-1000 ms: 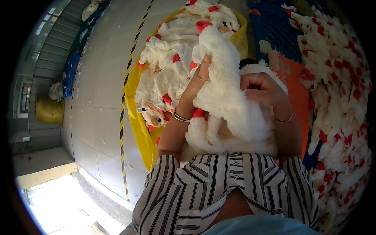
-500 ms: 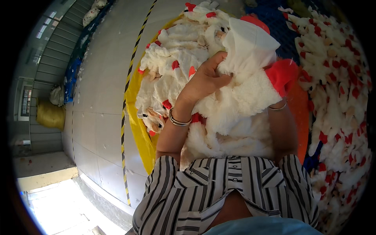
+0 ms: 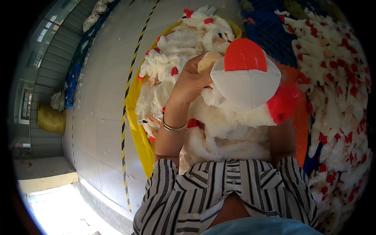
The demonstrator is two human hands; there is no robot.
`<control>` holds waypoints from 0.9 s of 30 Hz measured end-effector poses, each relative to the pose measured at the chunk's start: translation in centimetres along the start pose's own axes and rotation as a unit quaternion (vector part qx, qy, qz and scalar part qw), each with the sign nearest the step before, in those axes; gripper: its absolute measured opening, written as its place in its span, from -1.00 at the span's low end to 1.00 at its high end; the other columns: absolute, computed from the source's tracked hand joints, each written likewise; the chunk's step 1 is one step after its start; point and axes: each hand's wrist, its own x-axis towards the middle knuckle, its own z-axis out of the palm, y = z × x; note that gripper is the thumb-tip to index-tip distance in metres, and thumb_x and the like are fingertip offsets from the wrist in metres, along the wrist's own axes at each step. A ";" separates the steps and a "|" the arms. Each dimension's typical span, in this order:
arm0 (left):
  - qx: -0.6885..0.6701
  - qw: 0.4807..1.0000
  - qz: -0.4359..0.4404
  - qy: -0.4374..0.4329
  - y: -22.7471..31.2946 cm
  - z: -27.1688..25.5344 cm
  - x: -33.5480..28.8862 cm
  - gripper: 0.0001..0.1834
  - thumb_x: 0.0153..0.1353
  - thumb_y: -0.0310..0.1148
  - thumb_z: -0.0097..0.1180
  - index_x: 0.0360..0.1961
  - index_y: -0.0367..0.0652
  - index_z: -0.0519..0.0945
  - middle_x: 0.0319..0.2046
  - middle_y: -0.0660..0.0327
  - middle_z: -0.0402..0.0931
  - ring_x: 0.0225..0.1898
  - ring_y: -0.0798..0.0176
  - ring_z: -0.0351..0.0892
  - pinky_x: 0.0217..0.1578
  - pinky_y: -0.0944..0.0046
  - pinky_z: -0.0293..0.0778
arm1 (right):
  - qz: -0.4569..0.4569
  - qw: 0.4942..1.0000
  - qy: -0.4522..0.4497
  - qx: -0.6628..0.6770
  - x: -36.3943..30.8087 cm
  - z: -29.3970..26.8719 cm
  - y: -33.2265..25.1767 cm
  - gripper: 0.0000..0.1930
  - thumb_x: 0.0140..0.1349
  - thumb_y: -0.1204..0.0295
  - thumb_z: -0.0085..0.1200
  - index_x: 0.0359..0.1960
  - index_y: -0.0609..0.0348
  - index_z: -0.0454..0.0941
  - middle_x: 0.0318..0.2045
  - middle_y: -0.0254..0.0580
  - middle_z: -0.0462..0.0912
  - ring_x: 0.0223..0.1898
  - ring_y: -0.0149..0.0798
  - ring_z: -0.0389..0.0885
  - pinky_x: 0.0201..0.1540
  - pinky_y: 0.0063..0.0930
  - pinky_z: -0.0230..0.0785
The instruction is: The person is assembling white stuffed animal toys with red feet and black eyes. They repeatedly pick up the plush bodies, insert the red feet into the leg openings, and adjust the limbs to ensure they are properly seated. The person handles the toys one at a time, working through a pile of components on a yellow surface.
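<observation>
In front of my chest is a white plush toy skin (image 3: 231, 117) with a white cap (image 3: 244, 88). The cap's rounded red brim (image 3: 245, 56) faces up, and a red fabric end (image 3: 282, 102) sticks out at the right. My left hand (image 3: 194, 76) is closed on the plush at the cap's left edge, beside a beige ear-like piece (image 3: 208, 61). My right forearm (image 3: 282, 141) runs up behind the plush. The plush hides my right hand, so its fingers do not show. More white plush (image 3: 223, 143) lies in my lap.
A yellow sack (image 3: 138, 135) heaped with white-and-red plush skins (image 3: 176, 51) lies ahead to the left. At the right spreads another large plush pile (image 3: 333, 78), near a blue crate (image 3: 272, 35) and an orange surface (image 3: 300, 129). Striped tape (image 3: 127, 94) crosses the floor at the left.
The plush has turned in my hands, bringing the cap's red brim round to the front and up. My left hand has shifted slightly left and now shows beside the beige piece.
</observation>
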 end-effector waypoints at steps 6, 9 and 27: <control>-0.006 0.978 0.192 0.083 4.4 -3.6 -2.2 -0.72 0.24 -0.41 0.16 -0.03 -0.20 0.53 -0.34 0.21 0.55 -0.36 0.31 0.60 -0.32 0.33 0.58 | -0.169 0.971 0.133 -0.107 0.2 -1.0 -2.1 -0.72 0.47 0.27 -0.13 0.01 0.16 0.51 -0.09 -0.30 0.59 -0.10 -0.46 0.59 -0.07 -0.60 0.47; 0.033 0.963 0.210 0.164 6.1 -2.5 -2.5 -0.76 0.27 -0.42 0.10 -0.04 -0.16 0.53 -0.38 0.22 0.54 -0.40 0.32 0.59 -0.38 0.36 0.58 | -0.186 0.966 0.149 -0.100 0.5 -1.3 -3.0 -0.71 0.45 0.28 -0.11 0.02 0.18 0.50 -0.09 -0.29 0.60 -0.11 -0.47 0.59 -0.08 -0.60 0.47; 0.229 0.894 0.336 0.188 9.2 -3.3 -3.2 -0.83 0.27 -0.49 0.15 -0.14 -0.33 0.55 -0.22 0.19 0.57 -0.22 0.41 0.54 -0.19 0.45 0.50 | -0.173 0.956 0.218 -0.095 2.1 0.9 -9.1 -0.76 0.32 0.40 0.06 -0.05 0.26 0.56 -0.20 -0.29 0.62 -0.17 -0.45 0.56 -0.08 -0.58 0.42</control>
